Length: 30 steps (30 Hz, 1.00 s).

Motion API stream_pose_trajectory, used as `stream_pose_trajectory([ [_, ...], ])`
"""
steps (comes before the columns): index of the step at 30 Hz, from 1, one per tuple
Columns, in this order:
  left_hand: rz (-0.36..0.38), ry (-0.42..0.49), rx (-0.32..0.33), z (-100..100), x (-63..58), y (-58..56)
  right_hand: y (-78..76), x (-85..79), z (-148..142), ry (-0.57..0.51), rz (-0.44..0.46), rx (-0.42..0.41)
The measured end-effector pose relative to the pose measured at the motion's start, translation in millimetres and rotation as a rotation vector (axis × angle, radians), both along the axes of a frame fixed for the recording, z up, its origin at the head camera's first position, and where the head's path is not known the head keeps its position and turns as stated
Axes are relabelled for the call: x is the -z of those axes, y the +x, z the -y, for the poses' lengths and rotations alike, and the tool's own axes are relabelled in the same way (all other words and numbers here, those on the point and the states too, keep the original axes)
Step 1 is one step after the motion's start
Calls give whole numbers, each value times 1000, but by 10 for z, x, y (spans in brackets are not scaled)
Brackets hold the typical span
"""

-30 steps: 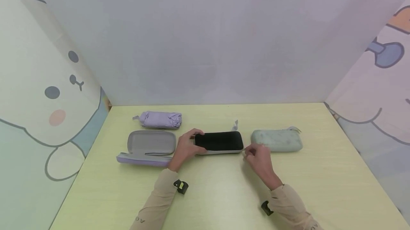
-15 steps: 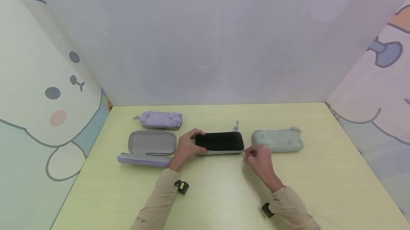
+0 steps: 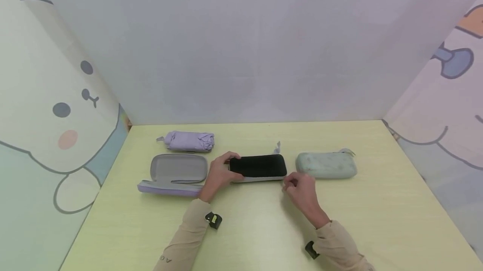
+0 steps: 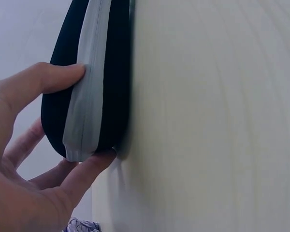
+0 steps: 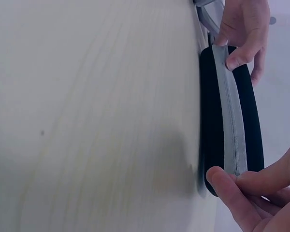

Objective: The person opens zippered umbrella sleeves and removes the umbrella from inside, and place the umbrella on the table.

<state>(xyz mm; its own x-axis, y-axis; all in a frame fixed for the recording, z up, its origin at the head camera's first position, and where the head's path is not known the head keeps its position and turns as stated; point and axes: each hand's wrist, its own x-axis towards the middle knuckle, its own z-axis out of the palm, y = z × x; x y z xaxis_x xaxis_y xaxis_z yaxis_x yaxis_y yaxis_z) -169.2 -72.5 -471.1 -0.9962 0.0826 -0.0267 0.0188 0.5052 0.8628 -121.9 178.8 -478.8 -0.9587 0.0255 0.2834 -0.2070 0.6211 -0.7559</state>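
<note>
A black zippered case with a grey zipper band lies at the middle of the table. My left hand grips its left end; in the left wrist view the thumb presses on the grey zipper band and the fingers wrap round the end. At the front right corner my right hand pinches the zipper pull, which the fingertips mostly hide. Seen from the right wrist, the thumb and forefinger meet over the grey zipper, whose teeth look joined along the stretch between the two hands.
To the right lies a pale green case with a strap. At the left an opened grey-lined case rests with its purple lid side toward me, and a folded purple umbrella-like bundle is behind it. A small grey ribbon sticks up behind the black case.
My right hand has moved slightly to the left along the front edge of the black case. The left hand holds the same place.
</note>
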Motion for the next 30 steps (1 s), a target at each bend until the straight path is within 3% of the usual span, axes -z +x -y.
stream_pose_trajectory([
  [13, 13, 5, 25, -3, 1, -3, -8, 11, -10, 51, -3, 41],
  [20, 5, -3, 15, -4, -5, -2, -9, -6, 1, 8, 28, 17],
  [30, 15, -7, 3, -15, -13, 4, 0, -5, 43, -2, 6, 9],
])
